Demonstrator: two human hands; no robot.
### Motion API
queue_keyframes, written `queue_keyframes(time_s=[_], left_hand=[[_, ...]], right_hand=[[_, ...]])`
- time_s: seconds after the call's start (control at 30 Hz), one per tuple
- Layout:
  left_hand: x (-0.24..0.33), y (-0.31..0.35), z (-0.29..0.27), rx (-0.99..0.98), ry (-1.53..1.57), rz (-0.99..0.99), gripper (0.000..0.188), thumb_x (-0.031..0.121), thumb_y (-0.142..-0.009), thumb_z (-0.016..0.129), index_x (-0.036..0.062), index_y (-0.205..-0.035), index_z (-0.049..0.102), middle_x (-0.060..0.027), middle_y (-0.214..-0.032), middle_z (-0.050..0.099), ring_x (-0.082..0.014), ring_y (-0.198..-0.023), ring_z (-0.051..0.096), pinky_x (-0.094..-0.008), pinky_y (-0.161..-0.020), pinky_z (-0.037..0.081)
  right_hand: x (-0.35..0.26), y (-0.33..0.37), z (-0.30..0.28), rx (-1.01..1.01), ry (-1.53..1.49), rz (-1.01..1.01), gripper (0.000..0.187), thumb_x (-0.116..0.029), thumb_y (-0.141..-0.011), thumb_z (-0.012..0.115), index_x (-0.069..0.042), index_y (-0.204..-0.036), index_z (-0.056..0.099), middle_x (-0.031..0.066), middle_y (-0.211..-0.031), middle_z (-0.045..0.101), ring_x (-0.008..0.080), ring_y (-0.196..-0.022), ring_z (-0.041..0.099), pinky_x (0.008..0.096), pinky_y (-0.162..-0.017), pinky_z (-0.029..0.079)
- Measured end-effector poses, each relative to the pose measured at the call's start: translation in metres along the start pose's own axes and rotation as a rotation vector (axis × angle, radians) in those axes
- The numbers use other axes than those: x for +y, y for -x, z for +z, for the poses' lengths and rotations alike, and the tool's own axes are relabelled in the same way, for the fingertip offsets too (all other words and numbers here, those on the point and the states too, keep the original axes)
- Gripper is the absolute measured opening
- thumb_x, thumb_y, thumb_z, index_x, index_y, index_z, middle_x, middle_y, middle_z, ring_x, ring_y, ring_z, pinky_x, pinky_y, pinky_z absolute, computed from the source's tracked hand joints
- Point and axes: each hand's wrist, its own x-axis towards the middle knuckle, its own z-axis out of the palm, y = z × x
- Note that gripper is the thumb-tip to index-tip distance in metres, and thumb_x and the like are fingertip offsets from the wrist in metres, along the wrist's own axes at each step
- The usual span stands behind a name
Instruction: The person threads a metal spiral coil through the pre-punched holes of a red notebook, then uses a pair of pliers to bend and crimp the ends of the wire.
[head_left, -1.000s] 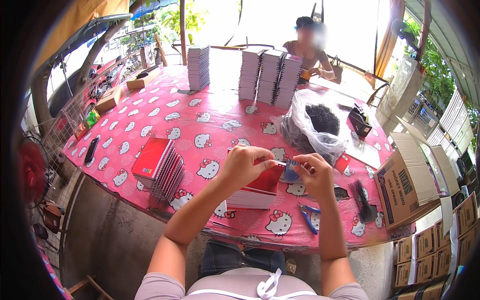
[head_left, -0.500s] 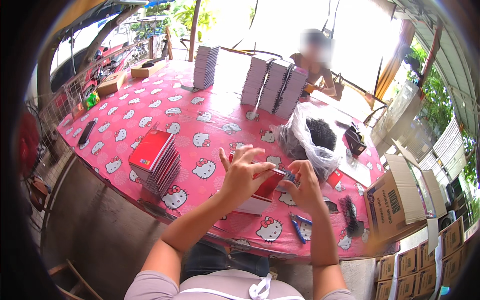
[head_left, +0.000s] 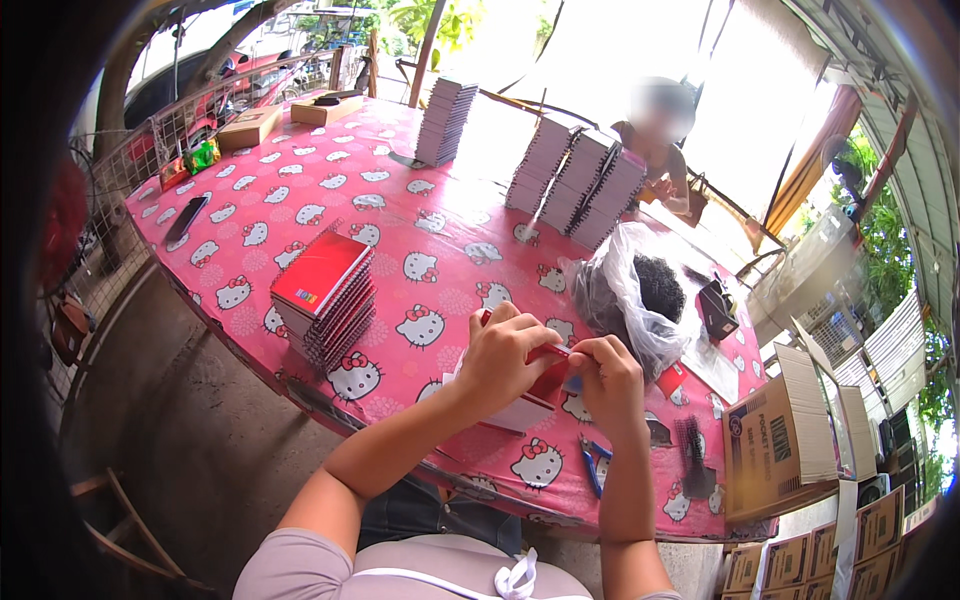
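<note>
My left hand (head_left: 505,362) grips a small red-covered notebook (head_left: 547,352) from above, holding it edge up. At the notebook's right end, my right hand (head_left: 610,382) pinches with thumb and fingers; whether a coil sits in that pinch is too small to make out. Beneath both hands lies a stack of red-covered pads (head_left: 522,412), partly hidden by my left hand. Blue-handled pliers (head_left: 592,465) rest near my right forearm. To the left, a pile of spiral-bound red notebooks (head_left: 325,285) stands on the table.
Beyond my right hand sits a plastic bag (head_left: 640,325) of black coils, with more loose coils (head_left: 692,450) nearer me. Tall notebook stacks (head_left: 445,125) (head_left: 580,185) stand farther back. An open carton (head_left: 785,430) is right; a phone (head_left: 187,218) lies left. A person (head_left: 660,150) sits opposite.
My right hand's fingers have closed into a tighter pinch at the notebook's end. The whole view has shifted, so the table's things appear slightly farther right.
</note>
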Motion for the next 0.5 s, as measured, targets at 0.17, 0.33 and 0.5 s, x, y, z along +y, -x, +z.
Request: queue_keyframes(time_s=[0.17,0.33,0.5], left_hand=[[-0.003,0.001,0.001,-0.007,-0.034,0.003,0.017,0.023,-0.075,0.073,0.0161,-0.091,0.071,0.0035,-0.089,0.064,-0.0193,-0.1,0.052,-0.0511,-0.094,0.032],[-0.003,-0.002,0.0,-0.038,-0.007,0.034,0.016,0.022,-0.074,0.074,0.0164,-0.089,0.072,0.004,-0.087,0.066,-0.0176,-0.096,0.054,-0.0467,-0.092,0.033],[-0.001,-0.001,-0.006,-0.015,-0.016,0.102,0.018,0.019,-0.068,0.079,0.0172,-0.084,0.074,0.0043,-0.08,0.068,-0.0142,-0.085,0.058,-0.0368,-0.087,0.035]], right_hand=[[-0.001,0.0,0.007,0.082,0.015,0.032,0.017,-0.015,-0.082,0.069,-0.001,-0.081,0.058,0.0106,-0.077,0.056,0.0247,-0.063,0.059,0.0359,-0.056,0.045],[0.002,0.0,0.001,0.009,-0.074,0.151,0.015,-0.012,-0.082,0.068,0.001,-0.087,0.061,0.01,-0.074,0.058,0.0176,-0.062,0.057,0.0312,-0.055,0.045],[0.103,-0.004,-0.037,-0.161,-0.202,0.361,0.022,-0.017,-0.085,0.063,0.0,-0.098,0.064,0.0143,-0.086,0.065,0.0212,-0.076,0.063,0.0309,-0.07,0.051]])
